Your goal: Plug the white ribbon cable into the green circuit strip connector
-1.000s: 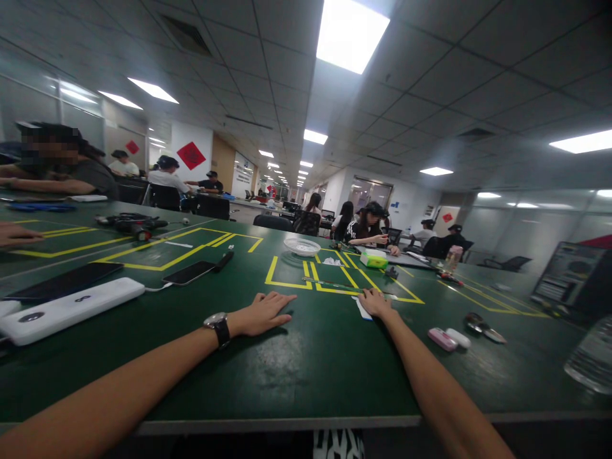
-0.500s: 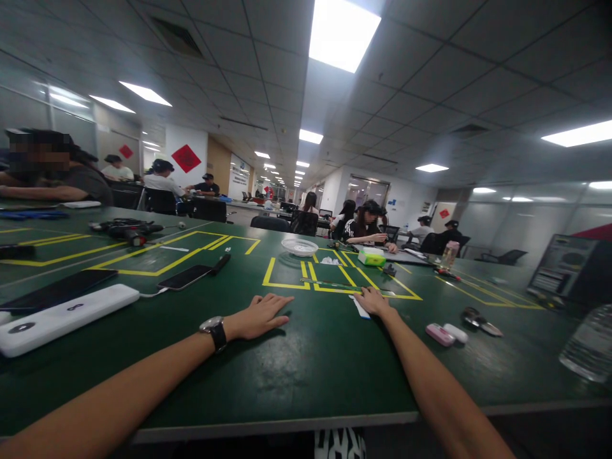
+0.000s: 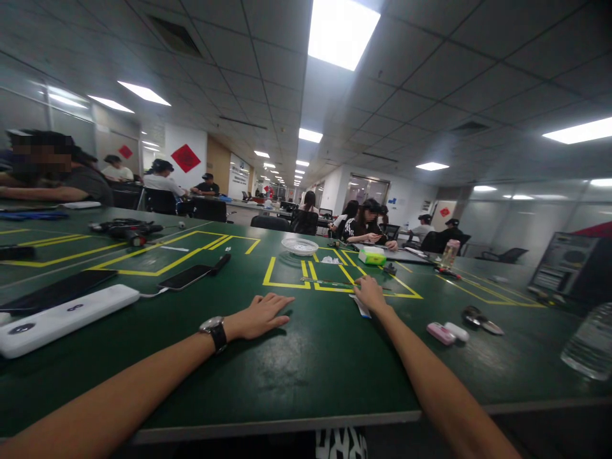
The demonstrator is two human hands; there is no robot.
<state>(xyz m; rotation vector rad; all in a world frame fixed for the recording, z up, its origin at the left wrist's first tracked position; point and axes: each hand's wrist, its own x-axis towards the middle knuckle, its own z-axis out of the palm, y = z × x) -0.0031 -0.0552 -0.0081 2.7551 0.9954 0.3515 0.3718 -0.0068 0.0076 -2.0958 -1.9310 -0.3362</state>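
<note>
My left hand (image 3: 258,315) lies palm down on the green table, fingers stretched out and holding nothing. Farther right, my right hand (image 3: 370,294) has its fingers bent over a thin, clear ruler-like strip (image 3: 329,282) and appears to pinch it; the fingertips are partly hidden. This strip lies across yellow tape lines. A white and blue piece of paper or card (image 3: 362,308) sticks out just below the right hand. Beyond the strip is a small crumpled clear-white item (image 3: 330,260), with a white mesh basket (image 3: 299,247) behind it.
A green tissue pack (image 3: 371,256) stands past my right hand. To the right are a pink case (image 3: 440,333), a white case (image 3: 456,331) and a large clear bottle (image 3: 590,344). A white power bank (image 3: 71,319), a phone (image 3: 185,277) and a drill (image 3: 129,231) lie left. People sit beyond.
My right hand has shifted slightly up and forward, its fingers more bent over the strip. The strip's right end has moved slightly. My left hand stays put.
</note>
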